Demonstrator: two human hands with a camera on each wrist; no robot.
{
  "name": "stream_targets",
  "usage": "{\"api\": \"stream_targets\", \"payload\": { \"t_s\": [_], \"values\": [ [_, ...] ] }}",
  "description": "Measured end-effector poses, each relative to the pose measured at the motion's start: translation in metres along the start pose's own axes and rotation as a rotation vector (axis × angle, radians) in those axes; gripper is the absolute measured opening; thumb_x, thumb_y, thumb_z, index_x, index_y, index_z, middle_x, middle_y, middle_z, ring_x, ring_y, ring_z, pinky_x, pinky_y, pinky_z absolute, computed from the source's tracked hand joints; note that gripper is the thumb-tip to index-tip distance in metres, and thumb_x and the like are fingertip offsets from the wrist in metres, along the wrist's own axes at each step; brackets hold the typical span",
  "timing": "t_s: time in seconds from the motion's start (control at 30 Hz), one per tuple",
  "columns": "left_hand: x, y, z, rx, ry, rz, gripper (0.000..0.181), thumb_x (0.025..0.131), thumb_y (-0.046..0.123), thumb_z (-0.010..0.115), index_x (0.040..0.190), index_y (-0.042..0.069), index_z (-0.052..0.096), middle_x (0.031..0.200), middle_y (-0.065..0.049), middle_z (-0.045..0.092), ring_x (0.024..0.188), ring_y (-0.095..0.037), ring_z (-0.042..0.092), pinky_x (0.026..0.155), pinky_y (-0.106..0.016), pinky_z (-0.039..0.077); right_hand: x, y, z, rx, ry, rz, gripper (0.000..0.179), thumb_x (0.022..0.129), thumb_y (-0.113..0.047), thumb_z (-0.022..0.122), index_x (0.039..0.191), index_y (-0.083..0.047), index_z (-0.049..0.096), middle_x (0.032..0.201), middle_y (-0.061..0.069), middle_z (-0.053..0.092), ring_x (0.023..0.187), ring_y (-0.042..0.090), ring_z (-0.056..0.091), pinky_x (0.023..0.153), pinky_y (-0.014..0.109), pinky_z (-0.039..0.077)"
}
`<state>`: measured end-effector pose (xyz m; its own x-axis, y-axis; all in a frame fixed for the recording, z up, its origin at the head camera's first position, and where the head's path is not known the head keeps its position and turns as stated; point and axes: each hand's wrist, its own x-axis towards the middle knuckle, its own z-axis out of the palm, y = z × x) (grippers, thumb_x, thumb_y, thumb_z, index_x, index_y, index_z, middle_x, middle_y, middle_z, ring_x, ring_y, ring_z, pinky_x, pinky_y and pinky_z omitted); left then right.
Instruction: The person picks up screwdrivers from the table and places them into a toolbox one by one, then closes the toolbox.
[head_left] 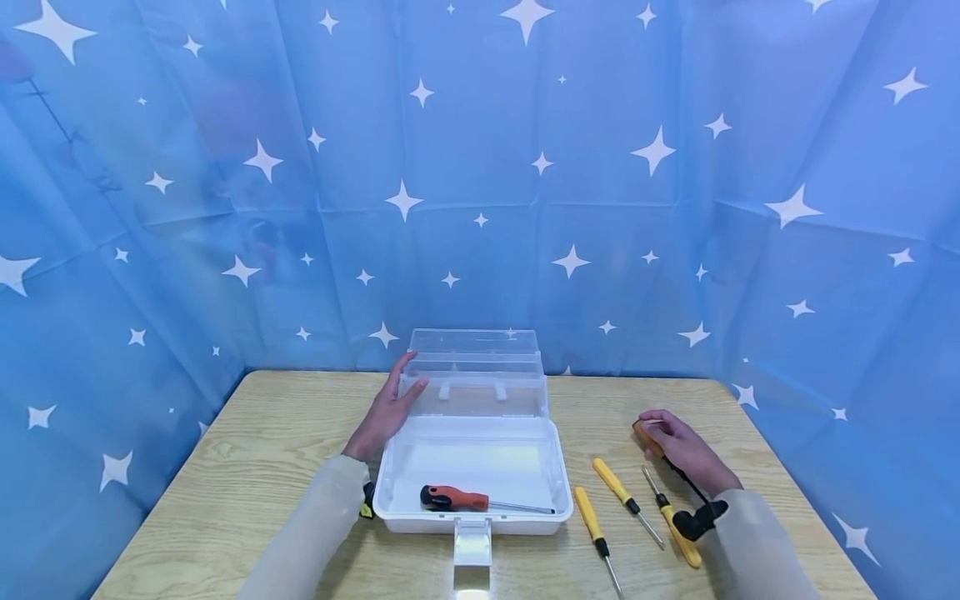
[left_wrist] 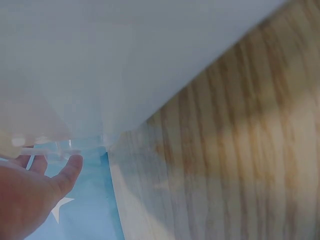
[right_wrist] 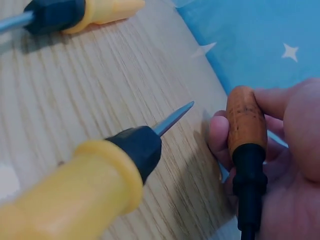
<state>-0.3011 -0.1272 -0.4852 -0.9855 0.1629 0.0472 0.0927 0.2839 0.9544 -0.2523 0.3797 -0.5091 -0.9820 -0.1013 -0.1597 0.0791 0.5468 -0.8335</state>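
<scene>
On the table stands a white toolbox with its clear lid raised. Inside lies a red-and-black screwdriver, near the front wall. My left hand holds the lid's left edge, with the thumb on one side and fingers by the edge. At the right, my right hand grips an orange-handled screwdriver by its handle; a black collar and thin dark shaft run back toward the wrist, and its tip is hidden. Beside this hand lies a yellow screwdriver, its blade pointing away from me.
Two more yellow screwdrivers, one farther back and one nearer the box, lie with blades toward me. The box's latch hangs at the front. A blue star-patterned curtain surrounds the wooden table.
</scene>
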Motion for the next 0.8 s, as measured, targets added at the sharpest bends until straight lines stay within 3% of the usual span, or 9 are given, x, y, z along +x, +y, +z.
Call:
{"api": "stream_targets", "payload": {
  "t_s": [0.27,0.43,0.6,0.8],
  "values": [
    [0.0,0.001,0.0,-0.001,0.0,0.005,0.069,0.095,0.064,0.05,0.153,0.047,0.018,0.166,-0.004,0.014,0.148,-0.039,0.025,0.109,-0.067,0.032,0.0,-0.003,-0.001,-0.011,0.0,0.045,0.045,0.109,-0.036,0.037,0.141,-0.004,0.039,0.102,0.013,0.061,0.088,0.023,0.062,0.079,0.031,0.045],
    [0.001,0.0,0.001,0.016,0.007,0.014,0.07,0.095,0.064,0.05,0.154,0.045,0.018,0.166,-0.003,0.011,0.149,-0.038,0.022,0.112,-0.066,0.027,-0.001,-0.002,-0.001,-0.006,0.0,0.053,0.046,0.108,-0.037,0.038,0.14,-0.004,0.04,0.108,0.014,0.061,0.091,0.022,0.062,0.08,0.029,0.046],
    [0.001,-0.001,0.001,0.01,0.006,0.002,0.07,0.094,0.065,0.05,0.153,0.047,0.018,0.166,-0.005,0.013,0.147,-0.04,0.025,0.11,-0.067,0.031,0.0,-0.005,0.0,-0.013,0.003,0.044,0.047,0.107,-0.039,0.042,0.138,-0.003,0.043,0.116,0.015,0.06,0.091,0.021,0.061,0.079,0.03,0.048],
    [0.002,-0.003,0.0,0.007,0.004,-0.003,0.068,0.094,0.065,0.05,0.152,0.05,0.018,0.165,-0.006,0.017,0.144,-0.041,0.032,0.105,-0.066,0.038,0.0,-0.012,0.0,-0.012,-0.004,0.0,0.046,0.107,-0.035,0.043,0.137,0.0,0.044,0.111,0.017,0.061,0.084,0.023,0.062,0.079,0.032,0.049]
  ]
}}
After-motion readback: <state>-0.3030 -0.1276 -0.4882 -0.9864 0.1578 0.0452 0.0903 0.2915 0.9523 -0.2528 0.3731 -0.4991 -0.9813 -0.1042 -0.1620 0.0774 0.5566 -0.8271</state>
